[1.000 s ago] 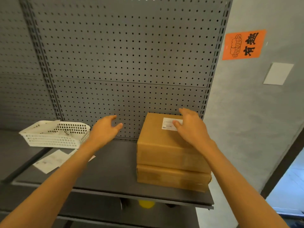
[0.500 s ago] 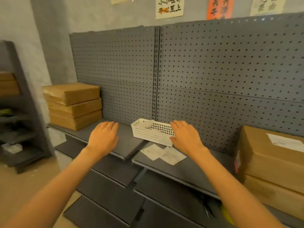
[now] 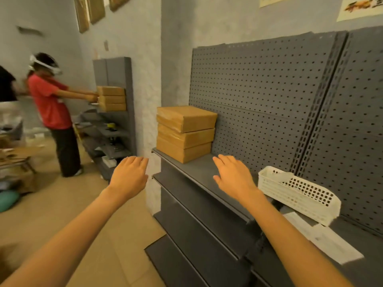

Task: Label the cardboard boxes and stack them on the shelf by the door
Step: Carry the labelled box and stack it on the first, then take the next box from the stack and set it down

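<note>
Hands first: I see my left hand (image 3: pixel 129 176) held out palm down over the floor, just off the end of the grey shelf (image 3: pixel 199 172), fingers straight and loose with nothing in them. My right hand (image 3: pixel 233 177) hovers above the shelf board in the same way, fingers spread and relaxed, touching nothing that I can make out. Ahead of both hands, at the shelf's far end against the pegboard back (image 3: pixel 259 96), three cardboard boxes (image 3: pixel 184 133) sit stacked one on another, the top one turned slightly askew. I can see no label on the faces turned towards me. Just beside my right forearm a white perforated basket (image 3: pixel 298 193) rests on the shelf, and paper sheets (image 3: pixel 323 235) lie flat near it, partly under its edge. Further off on the left, another person in a red shirt (image 3: pixel 49 104) reaches towards a second stack of boxes (image 3: pixel 112 98) on a narrower grey rack (image 3: pixel 116 112).
</note>
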{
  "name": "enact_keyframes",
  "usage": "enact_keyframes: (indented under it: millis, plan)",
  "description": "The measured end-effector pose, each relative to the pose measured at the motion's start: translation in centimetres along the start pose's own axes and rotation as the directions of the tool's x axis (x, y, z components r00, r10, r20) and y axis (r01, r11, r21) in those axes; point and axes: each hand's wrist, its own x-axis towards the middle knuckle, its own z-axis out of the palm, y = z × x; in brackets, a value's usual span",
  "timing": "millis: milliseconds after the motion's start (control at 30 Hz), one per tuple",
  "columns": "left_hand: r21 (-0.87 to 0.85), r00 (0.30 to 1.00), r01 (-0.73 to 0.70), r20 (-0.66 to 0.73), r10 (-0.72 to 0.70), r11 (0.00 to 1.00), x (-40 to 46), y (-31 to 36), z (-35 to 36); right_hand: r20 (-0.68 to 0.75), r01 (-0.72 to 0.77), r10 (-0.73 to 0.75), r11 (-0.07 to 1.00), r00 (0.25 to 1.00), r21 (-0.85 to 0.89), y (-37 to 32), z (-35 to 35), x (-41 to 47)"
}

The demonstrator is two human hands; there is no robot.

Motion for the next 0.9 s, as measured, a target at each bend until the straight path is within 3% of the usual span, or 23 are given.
enact_keyframes:
  millis: [167, 300, 600, 900]
  plan:
    - [0.008, 0.998, 0.056, 0.036, -0.056, 0.998, 1.5, -5.0, 4.1, 0.001, 0.066, -0.066, 0.998, 0.998, 0.023, -3.0, 3.6, 6.6]
    - [0.002, 0.996, 0.088, -0.021, -0.088, 0.996, 6.3, -9.0, 6.5, -0.075, 0.08, -0.077, 0.996, 0.994, 0.04, -4.1, 4.8, 13.6]
    - [0.003, 0.989, 0.065, -0.135, -0.064, 0.998, 20.8, -16.0, 9.0, -0.223, -0.006, 0.022, 0.998, 0.975, 0.07, -2.4, 4.5, 28.0]
    - [-0.113, 0.994, -0.028, -0.107, 0.016, 0.993, 30.5, -17.7, 15.6, -0.241, -0.136, 0.139, 0.99, 0.96, 0.029, 0.0, 5.6, 34.8]
